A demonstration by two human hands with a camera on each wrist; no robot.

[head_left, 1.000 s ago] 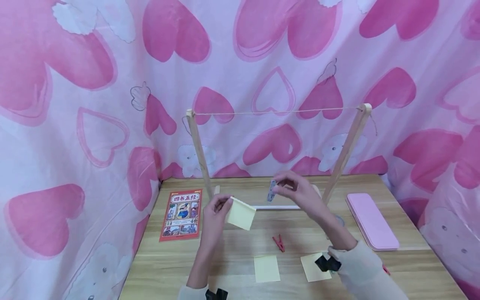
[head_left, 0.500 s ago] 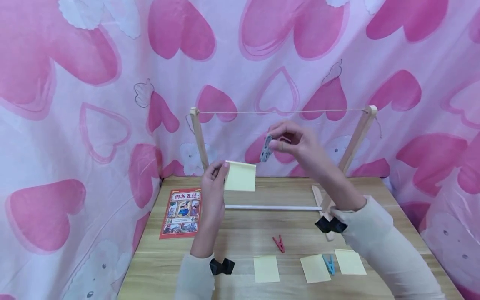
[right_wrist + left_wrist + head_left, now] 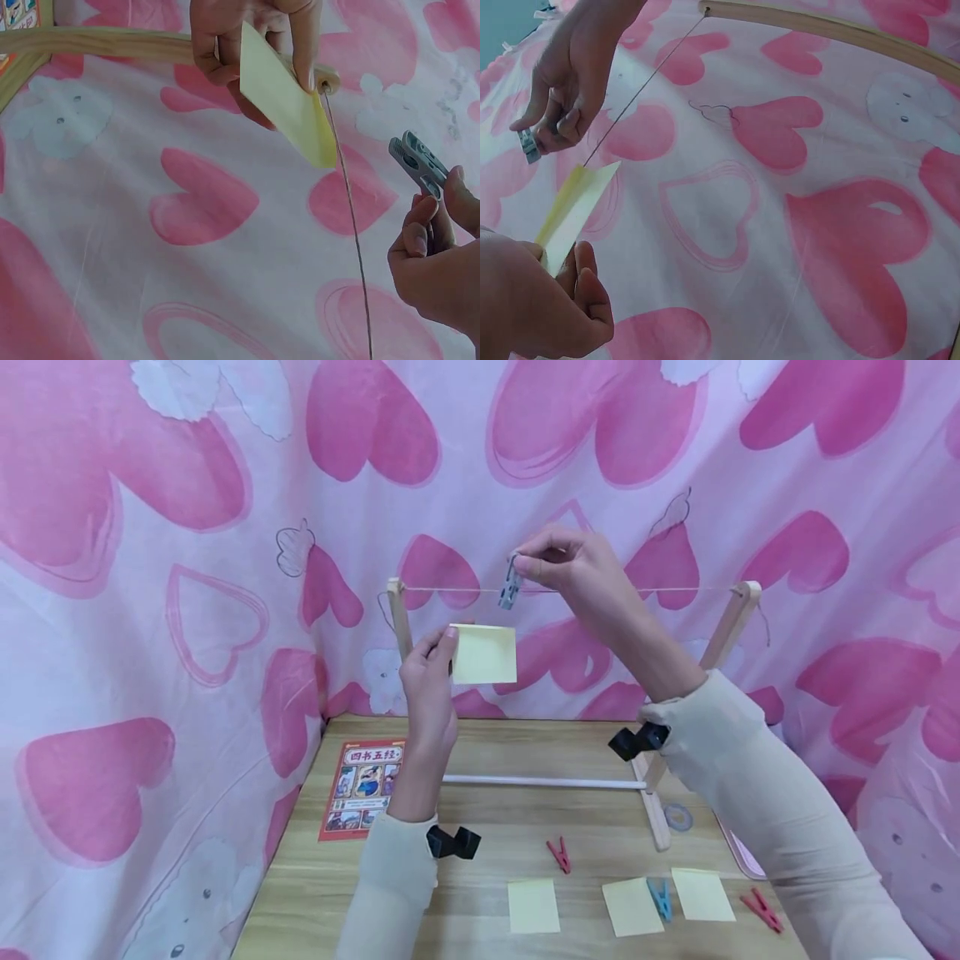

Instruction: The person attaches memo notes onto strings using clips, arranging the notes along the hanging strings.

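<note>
My left hand [image 3: 429,681] pinches a pale yellow sticky note [image 3: 485,655] by its upper left edge, just below the string [image 3: 442,589]. In the left wrist view the note [image 3: 570,210] shows a fold along its top. Between thumb and fingers of my right hand [image 3: 573,568] is a grey-blue clothespin [image 3: 510,585], held a little above the note and apart from it. The right wrist view shows the clothespin [image 3: 420,161] with its jaw end pointing up and left, beside the string [image 3: 351,202].
A wooden frame [image 3: 727,622] carries the string; a white rod [image 3: 540,782] joins its base. On the table lie sticky notes [image 3: 533,906], red clothespins [image 3: 558,855], a blue clothespin [image 3: 660,899], a tape roll [image 3: 678,817], a red booklet [image 3: 363,789] and a partly hidden pink case [image 3: 742,852].
Both hands have risen from near the table to the string, with the note and the clothespin still held. The right hand has also moved left, and the note has turned more level.
</note>
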